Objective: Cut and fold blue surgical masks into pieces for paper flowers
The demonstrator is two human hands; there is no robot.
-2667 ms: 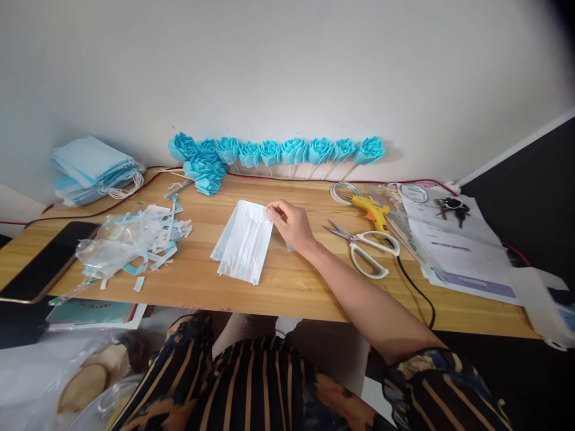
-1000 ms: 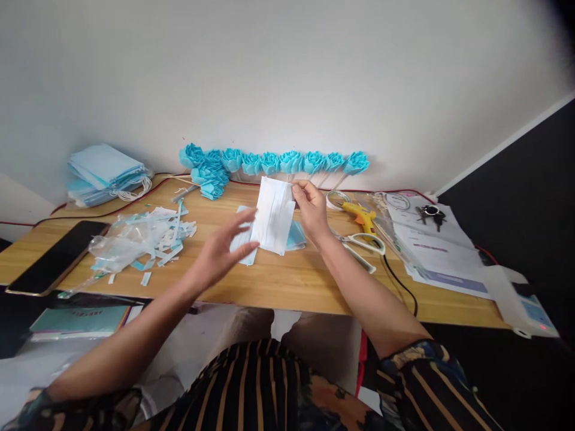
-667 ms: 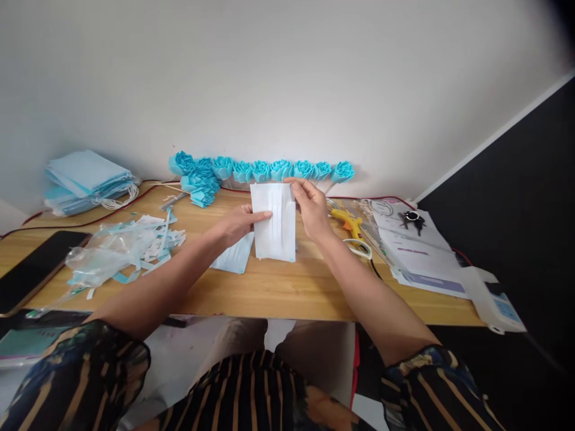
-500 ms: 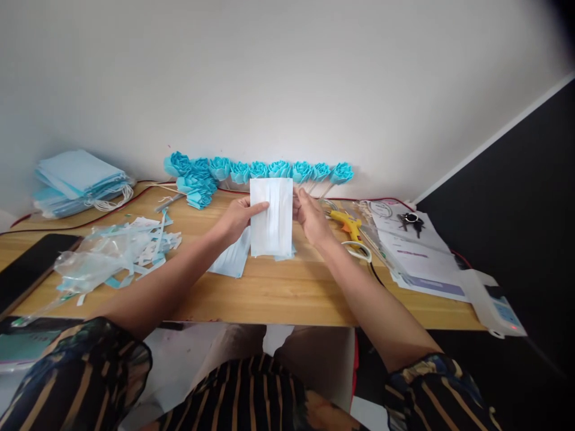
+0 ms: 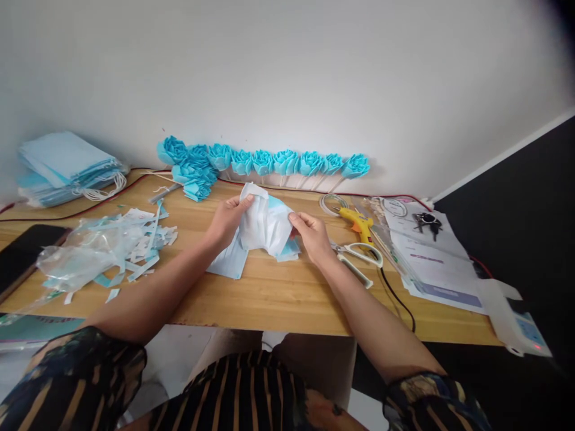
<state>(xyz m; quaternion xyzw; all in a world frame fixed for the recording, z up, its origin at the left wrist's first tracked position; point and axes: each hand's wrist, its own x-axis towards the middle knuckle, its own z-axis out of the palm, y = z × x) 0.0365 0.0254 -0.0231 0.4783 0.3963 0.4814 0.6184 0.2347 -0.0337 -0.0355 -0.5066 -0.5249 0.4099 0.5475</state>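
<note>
Between my two hands is a pleated face mask (image 5: pixel 265 226), white on the side toward me, with light blue showing at its upper right. My left hand (image 5: pixel 228 220) pinches its upper left part, thumb on the front. At the right edge, my right hand (image 5: pixel 311 233) grips it between thumb and fingers. The sheet is bent and spread unevenly. Beneath it on the table lie another light blue mask (image 5: pixel 231 260) and a small blue piece (image 5: pixel 288 250), both partly covered. Scissors with white handles (image 5: pixel 359 254) lie just right of my right hand.
Blue flowers on sticks (image 5: pixel 286 161) line the wall, with several heaped at the left. A mask stack (image 5: pixel 67 161), plastic bag and scraps (image 5: pixel 94 245) and a phone (image 5: pixel 29 254) are at left. Right are a yellow glue gun (image 5: pixel 357 222), papers (image 5: pixel 422 251), keys (image 5: pixel 429 221) and a power strip (image 5: pixel 516 317).
The mask was flat and upright; now it is bent and pulled wider, showing blue at its upper right. My right hand has moved down slightly, and the view has shifted a little.
</note>
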